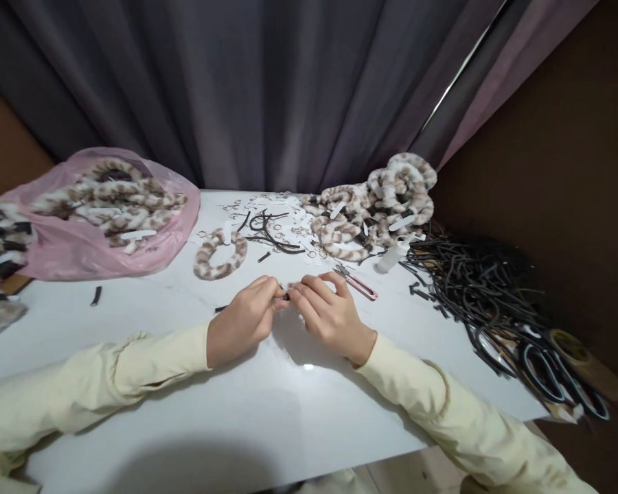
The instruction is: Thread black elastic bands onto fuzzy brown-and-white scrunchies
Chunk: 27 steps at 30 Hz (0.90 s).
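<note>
My left hand [250, 312] and my right hand [332, 312] meet above the middle of the white table. Both are closed, fingertips pinching a thin black cord [286, 296] between them. A dark end [220, 309] sticks out to the left, behind my left hand; whether it belongs to the same cord is hidden. Just beyond my left hand lies a fluffy brown-and-white ring [202, 266] with a white tag [227, 233]. Pink-handled thread snips [361, 285] rest beside my right hand. A short black piece [264, 257] lies past my fingers.
A pink plastic bag [178, 237] with fluffy rings stands at the left. Farther back are black cords [272, 240], white tags and metal clasps. To the right are piled fluffy rings [340, 237], a clear bottle [388, 258] and a heap of black cords [474, 274] by the table edge.
</note>
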{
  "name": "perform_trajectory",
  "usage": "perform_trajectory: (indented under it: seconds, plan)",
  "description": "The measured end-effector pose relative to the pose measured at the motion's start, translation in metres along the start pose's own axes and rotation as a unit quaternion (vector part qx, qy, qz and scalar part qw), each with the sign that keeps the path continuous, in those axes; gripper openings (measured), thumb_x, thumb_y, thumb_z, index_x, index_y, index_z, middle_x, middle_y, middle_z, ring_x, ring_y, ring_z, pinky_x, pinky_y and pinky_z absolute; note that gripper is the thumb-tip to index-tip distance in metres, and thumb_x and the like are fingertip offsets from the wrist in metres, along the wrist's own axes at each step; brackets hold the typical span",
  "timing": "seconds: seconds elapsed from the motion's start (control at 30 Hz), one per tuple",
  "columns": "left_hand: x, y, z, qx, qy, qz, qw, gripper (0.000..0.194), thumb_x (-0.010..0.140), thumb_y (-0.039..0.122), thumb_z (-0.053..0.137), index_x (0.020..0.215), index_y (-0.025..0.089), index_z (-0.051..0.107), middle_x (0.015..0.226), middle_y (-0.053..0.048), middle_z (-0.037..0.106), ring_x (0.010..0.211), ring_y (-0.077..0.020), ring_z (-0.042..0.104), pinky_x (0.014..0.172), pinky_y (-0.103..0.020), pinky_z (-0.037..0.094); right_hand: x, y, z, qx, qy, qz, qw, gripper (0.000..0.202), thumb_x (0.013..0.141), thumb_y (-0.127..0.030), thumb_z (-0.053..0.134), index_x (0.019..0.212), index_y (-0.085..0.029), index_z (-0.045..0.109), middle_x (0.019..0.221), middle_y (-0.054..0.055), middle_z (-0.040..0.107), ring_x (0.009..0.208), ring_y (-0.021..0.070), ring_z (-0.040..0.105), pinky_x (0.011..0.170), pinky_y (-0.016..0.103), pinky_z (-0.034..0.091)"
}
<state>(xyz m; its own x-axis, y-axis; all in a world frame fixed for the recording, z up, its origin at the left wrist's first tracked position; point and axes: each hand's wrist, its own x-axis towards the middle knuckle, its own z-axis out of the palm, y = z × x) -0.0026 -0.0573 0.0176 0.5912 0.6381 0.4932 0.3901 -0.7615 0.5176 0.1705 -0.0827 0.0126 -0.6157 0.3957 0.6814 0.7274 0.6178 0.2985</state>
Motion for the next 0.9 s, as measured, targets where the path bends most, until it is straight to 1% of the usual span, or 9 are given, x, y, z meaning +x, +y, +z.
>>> perform_trajectory:
  seconds: [0.13,0.27,0.4,0.47,0.53,0.63,0.7,0.77,0.9]
  plan:
    - [0.012,0.001,-0.006,-0.116,-0.039,-0.193,0.974,0.016,0.082,0.028,0.047,0.07,0.018,0.044,0.059,0.002,0.05,0.052,-0.0113,0.045,0.051,-0.023,0.035,0.004,0.0,0.002,0.02,-0.016,0.06,0.998,0.016,0.088,-0.01,0.041,0.092,-0.011,0.057,0.087,0.008,0.066,0.091,0.0195,0.055,0.082,0.034,0.035]
    - [0.022,-0.003,-0.01,-0.319,-0.045,-0.358,0.877,0.027,0.076,0.036,0.055,0.061,0.016,0.044,0.05,0.004,0.047,0.045,-0.0084,0.041,0.044,-0.02,0.03,0.006,-0.009,-0.003,0.065,0.016,0.105,0.992,0.02,0.083,-0.006,0.044,0.098,-0.011,0.057,0.101,0.009,0.065,0.097,0.022,0.053,0.081,0.036,0.035]
    - [0.026,-0.009,-0.01,-0.46,-0.017,-0.409,0.788,0.028,0.07,0.031,0.062,0.057,0.013,0.045,0.055,0.002,0.045,0.048,-0.006,0.039,0.047,-0.018,0.032,0.005,-0.02,-0.008,0.171,0.005,0.173,0.97,0.023,0.08,-0.006,0.045,0.097,-0.013,0.059,0.1,0.009,0.066,0.084,0.02,0.055,0.073,0.035,0.037]
    - [0.025,-0.011,-0.01,-0.495,-0.028,-0.414,0.763,0.026,0.067,0.026,0.064,0.055,0.013,0.044,0.054,0.003,0.044,0.047,-0.0054,0.038,0.047,-0.018,0.031,0.007,-0.022,-0.009,0.247,-0.051,0.263,0.931,0.025,0.081,-0.01,0.045,0.1,-0.014,0.06,0.097,0.009,0.066,0.078,0.0187,0.055,0.069,0.033,0.039]
    - [0.024,-0.012,-0.009,-0.51,-0.045,-0.411,0.754,0.025,0.063,0.022,0.064,0.054,0.014,0.043,0.051,0.003,0.042,0.046,-0.0052,0.037,0.045,-0.018,0.03,0.012,-0.021,-0.007,0.37,-0.119,0.367,0.845,0.023,0.082,-0.015,0.045,0.099,-0.015,0.061,0.088,0.007,0.066,0.073,0.0173,0.056,0.065,0.03,0.041]
    - [0.023,-0.011,-0.01,-0.486,-0.039,-0.398,0.777,0.024,0.063,0.026,0.064,0.056,0.015,0.044,0.047,0.005,0.041,0.042,-0.0061,0.036,0.044,-0.019,0.03,0.022,-0.017,-0.004,0.602,-0.177,0.467,0.623,0.021,0.081,-0.023,0.051,0.099,-0.015,0.058,0.085,0.005,0.062,0.07,0.0157,0.058,0.053,0.025,0.043]
    - [0.024,-0.01,-0.012,-0.425,-0.023,-0.363,0.829,0.025,0.066,0.032,0.063,0.06,0.016,0.045,0.048,0.005,0.044,0.042,-0.0084,0.04,0.045,-0.021,0.031,0.026,-0.016,-0.002,0.679,-0.169,0.502,0.509,0.022,0.077,-0.028,0.057,0.093,-0.013,0.058,0.084,0.006,0.059,0.065,0.0132,0.057,0.047,0.022,0.043]
    - [0.026,-0.011,-0.013,-0.321,0.013,-0.305,0.897,0.025,0.069,0.035,0.061,0.061,0.017,0.045,0.052,0.004,0.048,0.049,-0.011,0.045,0.049,-0.022,0.034,0.029,-0.015,0.0,0.69,-0.149,0.522,0.478,0.021,0.075,-0.032,0.06,0.078,-0.012,0.058,0.073,0.003,0.056,0.054,0.0087,0.05,0.046,0.021,0.042]
    - [0.027,-0.021,-0.011,-0.131,0.078,-0.232,0.961,0.024,0.078,0.034,0.05,0.062,0.017,0.046,0.058,0.003,0.049,0.057,-0.012,0.046,0.058,-0.024,0.036,0.033,-0.013,0.003,0.661,-0.153,0.498,0.54,0.03,0.08,-0.034,0.053,0.057,-0.014,0.049,0.051,-0.004,0.042,0.039,0.0048,0.036,0.039,0.019,0.035]
